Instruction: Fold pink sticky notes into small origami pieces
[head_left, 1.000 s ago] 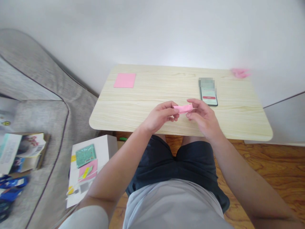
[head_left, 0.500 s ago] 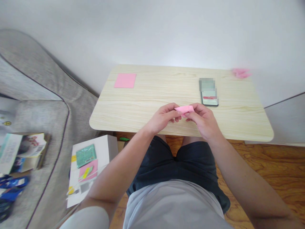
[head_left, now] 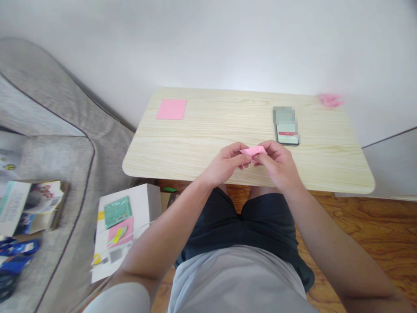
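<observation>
A small folded pink paper (head_left: pixel 253 151) is pinched between both hands above the near edge of a light wooden table (head_left: pixel 202 139). My left hand (head_left: pixel 224 165) grips its left end with curled fingers. My right hand (head_left: pixel 276 163) holds its right end, fingers closed around it. A flat pink sheet stack (head_left: pixel 171 109) lies at the table's far left. A phone (head_left: pixel 286 129) with a lit screen rests just beyond my right hand.
More folded pink paper (head_left: pixel 330 100) sits at the table's far right corner. A grey sofa (head_left: pixel 48 130) with books (head_left: pixel 29 206) is at left. A white box (head_left: pixel 120 226) with coloured cards stands on the wooden floor by my left knee.
Both hands have drawn closer together, and the pink paper between them has gone from a long strip to a shorter, more folded shape.
</observation>
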`<state>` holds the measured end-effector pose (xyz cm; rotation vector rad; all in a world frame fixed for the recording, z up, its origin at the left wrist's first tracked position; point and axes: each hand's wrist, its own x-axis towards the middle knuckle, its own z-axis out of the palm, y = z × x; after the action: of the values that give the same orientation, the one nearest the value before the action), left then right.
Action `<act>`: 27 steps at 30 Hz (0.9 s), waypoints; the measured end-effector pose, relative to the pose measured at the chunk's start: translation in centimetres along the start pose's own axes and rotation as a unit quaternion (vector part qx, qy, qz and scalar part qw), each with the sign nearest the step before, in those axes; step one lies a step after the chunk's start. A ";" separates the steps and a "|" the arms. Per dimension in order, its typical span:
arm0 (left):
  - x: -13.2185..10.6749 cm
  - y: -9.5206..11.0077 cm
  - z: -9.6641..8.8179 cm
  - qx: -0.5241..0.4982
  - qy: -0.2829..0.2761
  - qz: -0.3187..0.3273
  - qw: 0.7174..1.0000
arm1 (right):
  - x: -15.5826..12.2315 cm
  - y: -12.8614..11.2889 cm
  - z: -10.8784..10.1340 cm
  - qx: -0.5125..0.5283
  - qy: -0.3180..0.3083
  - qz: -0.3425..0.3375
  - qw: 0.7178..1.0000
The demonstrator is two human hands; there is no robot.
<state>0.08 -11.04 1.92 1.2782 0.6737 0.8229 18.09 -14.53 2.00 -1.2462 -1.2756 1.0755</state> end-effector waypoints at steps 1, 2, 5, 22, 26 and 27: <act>0.0 0.0 0.1 0.001 0.005 0.001 1.000 | 0.0 -0.1 0.0 -0.013 0.008 -0.004 1.000; 0.0 0.0 0.1 0.003 0.009 0.002 1.000 | 0.0 -0.1 0.1 -0.025 0.017 -0.009 0.999; 0.0 -0.1 0.2 0.011 0.019 0.005 1.000 | 0.1 -0.1 0.1 -0.050 0.039 -0.023 0.998; -0.1 -0.5 0.8 0.040 0.042 0.004 0.998 | -0.1 0.2 0.3 -0.048 0.073 -0.012 0.996; -0.1 -0.7 0.7 0.023 0.070 0.013 0.997 | 0.0 0.4 0.0 -0.035 0.063 0.003 0.997; -0.1 -0.8 0.7 0.022 0.077 0.017 0.997 | 0.0 0.5 -0.1 -0.033 0.059 0.007 0.998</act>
<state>0.73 -11.52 1.29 1.2777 0.7995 0.9456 18.21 -14.47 1.52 -1.3502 -1.2222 0.9614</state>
